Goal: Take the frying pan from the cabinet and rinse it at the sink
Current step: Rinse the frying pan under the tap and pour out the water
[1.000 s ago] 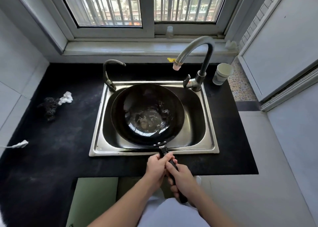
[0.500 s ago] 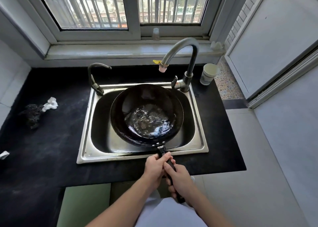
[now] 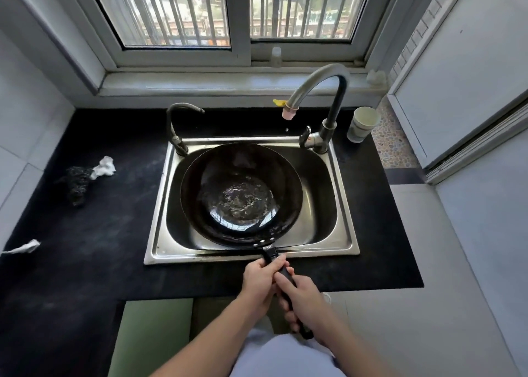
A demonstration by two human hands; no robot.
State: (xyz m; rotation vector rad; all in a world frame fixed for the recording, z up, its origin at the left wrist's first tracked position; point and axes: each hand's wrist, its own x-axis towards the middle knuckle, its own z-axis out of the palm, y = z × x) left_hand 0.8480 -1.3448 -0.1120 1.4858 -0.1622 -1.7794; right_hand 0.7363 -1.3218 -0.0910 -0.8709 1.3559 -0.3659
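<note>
Both hands are clenched around the black handle [image 3: 281, 273] of the frying pan [image 3: 241, 195], one behind the other. The left hand [image 3: 261, 279] grips nearest the pan, fingers curled over the top of the handle just in front of the sink's near rim. The right hand [image 3: 304, 299] wraps the handle farther back, close to the person's body, with the handle's end poking out past it.

The frying pan sits inside the steel sink [image 3: 347, 205] — its bowl fills most of the basin, and a shallow pool of water glints in the bottom. The handle crosses the front rim of the sink over the dark bench [image 3: 94, 233].

A curved faucet [image 3: 323, 91] arches over the sink's back right corner, its spout above the pan's far edge. A paper cup [image 3: 363, 123] stands on the bench just right of the faucet — well apart from the hands.
</note>
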